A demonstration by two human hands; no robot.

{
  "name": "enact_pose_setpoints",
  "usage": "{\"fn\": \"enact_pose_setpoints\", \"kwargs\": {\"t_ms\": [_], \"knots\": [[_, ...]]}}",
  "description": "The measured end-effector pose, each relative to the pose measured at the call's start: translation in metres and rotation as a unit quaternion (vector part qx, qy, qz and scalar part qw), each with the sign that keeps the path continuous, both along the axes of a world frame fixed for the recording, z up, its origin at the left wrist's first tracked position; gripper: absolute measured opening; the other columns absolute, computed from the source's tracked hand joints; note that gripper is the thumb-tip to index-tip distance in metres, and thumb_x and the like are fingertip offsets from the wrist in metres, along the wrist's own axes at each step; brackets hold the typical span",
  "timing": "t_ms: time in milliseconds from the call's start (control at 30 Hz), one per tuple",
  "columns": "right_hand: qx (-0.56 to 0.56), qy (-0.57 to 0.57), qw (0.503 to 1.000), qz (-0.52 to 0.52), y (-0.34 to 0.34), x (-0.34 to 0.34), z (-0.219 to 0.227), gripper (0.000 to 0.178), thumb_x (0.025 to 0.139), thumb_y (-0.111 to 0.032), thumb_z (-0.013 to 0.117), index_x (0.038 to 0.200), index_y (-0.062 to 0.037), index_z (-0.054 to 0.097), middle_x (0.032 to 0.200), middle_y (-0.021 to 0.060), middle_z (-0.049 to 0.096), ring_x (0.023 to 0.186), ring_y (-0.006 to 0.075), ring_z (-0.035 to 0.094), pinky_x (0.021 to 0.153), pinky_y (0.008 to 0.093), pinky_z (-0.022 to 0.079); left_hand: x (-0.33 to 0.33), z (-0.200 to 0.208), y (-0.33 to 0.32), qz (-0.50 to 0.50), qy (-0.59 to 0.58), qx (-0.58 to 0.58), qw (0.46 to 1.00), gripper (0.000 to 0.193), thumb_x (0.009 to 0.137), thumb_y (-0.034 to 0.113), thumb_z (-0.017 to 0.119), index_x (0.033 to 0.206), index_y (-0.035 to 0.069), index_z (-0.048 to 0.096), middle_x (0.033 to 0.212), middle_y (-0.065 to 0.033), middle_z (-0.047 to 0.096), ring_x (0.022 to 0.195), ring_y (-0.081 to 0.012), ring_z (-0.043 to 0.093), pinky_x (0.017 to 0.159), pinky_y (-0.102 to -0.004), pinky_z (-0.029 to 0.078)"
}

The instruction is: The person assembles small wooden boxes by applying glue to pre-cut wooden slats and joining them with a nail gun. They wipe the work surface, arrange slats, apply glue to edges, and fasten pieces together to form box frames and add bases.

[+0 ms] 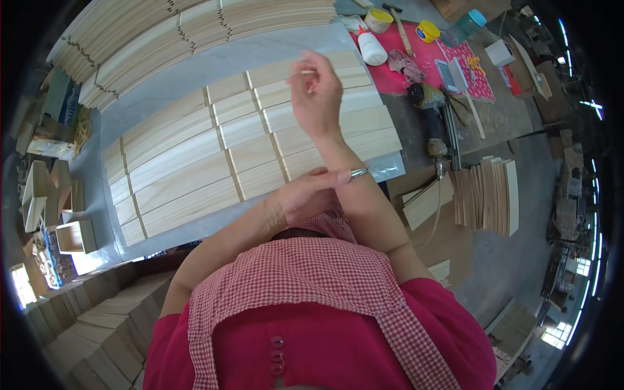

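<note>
My right hand (316,91) is raised over a layer of pale wooden boards (188,175), its fingers loosely bent with gaps between them and nothing held. A silver bracelet (359,172) sits around my right forearm. My left hand (309,195) reaches across and clasps that forearm, its thumb on top next to the bracelet; its other fingers are partly hidden underneath. The boards lie side by side in rows on the grey table (166,68), with narrow gaps running across them.
Tall stacks of slats (149,39) stand along the far side. At right, a pink cloth (416,52) bears a white glue bottle (372,49), a hammer (402,32), a rag (406,65) and a phone (448,76). A power tool (429,117) lies nearer, above upright wooden panels (486,195).
</note>
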State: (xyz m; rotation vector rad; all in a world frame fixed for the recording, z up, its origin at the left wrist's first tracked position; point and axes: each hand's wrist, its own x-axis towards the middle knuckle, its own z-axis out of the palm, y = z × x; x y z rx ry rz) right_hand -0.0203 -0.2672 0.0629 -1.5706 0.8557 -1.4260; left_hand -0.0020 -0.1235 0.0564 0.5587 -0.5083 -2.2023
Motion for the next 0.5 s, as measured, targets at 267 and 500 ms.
{"fn": "enact_pose_setpoints", "kwargs": {"t_ms": [267,500], "knots": [[-0.174,0.249,0.951,-0.054,-0.040,-0.064,-0.033,0.028,0.088,-0.009,0.072,0.114,0.0001,0.068,0.104,0.0162,0.072,0.090,0.0262,0.071,0.082,0.0353,0.056,0.058,0.020,0.024,0.115,-0.532,-0.243,0.803,0.064,0.090,0.027,0.077,0.144,0.003,0.051,0.143,-0.0154,0.059,0.132,-0.0298,0.055,0.111,-0.0415,0.043],[0.000,0.434,0.880,-0.194,-0.077,-0.187,-0.071,0.028,0.086,-0.014,0.071,0.112,-0.0020,0.068,0.107,0.0181,0.070,0.104,0.0384,0.064,0.091,0.0469,0.050,0.303,-0.047,0.133,0.307,-0.942,0.050,0.125,0.049,0.095,0.038,0.070,0.133,0.007,0.064,0.134,-0.0192,0.062,0.127,-0.0364,0.056,0.109,-0.0476,0.044]]}}
